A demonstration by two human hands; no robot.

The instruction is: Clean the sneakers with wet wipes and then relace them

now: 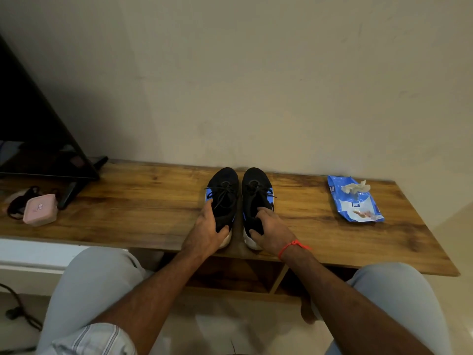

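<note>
Both sneakers (239, 198) sat laced on tabletop (143, 208), L hand (208, 229) and R hand (268, 230) fingers curled round the heels; judged start/positioning step, next needs a wipe from pack (354, 201), well right of R fingers.

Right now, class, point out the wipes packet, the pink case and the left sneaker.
wipes packet (358, 204): head view, blue wrapper's middle.
pink case (40, 209): head view, lid centre.
left sneaker (224, 185): head view, laced upper.

Bare forearms; red wrist thread (291, 245), grey trousers (97, 283)
</note>
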